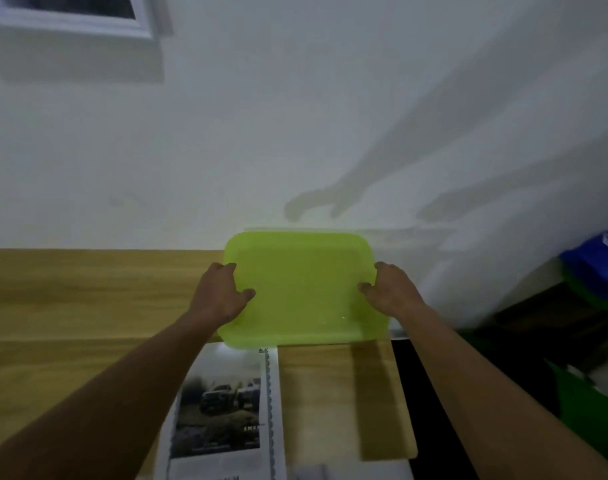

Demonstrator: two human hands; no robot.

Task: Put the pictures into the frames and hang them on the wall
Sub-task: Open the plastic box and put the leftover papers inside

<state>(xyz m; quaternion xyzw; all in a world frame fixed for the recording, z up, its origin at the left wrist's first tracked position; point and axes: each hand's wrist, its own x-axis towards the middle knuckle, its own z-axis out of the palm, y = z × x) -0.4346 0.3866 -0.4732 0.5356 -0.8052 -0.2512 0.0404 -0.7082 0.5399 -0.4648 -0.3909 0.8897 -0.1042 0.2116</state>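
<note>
A translucent lime-green plastic tray (299,289) is held up above the wooden table (70,299), close to the white wall (295,116). My left hand (219,292) grips its left edge, thumb on top. At the right edge, my right hand (390,289) grips the same way. Below the tray a printed picture (223,414) of dark vehicles lies flat on the table, between my forearms. A white picture frame (74,15) hangs on the wall at the top left, cut off by the view's edge.
A blue plastic bag (600,258) and green items (586,407) are piled at the right, beside a dark gap (423,393) past the table's end. More printed sheets (323,474) lie blurred at the bottom edge. Arm shadows fall on the wall.
</note>
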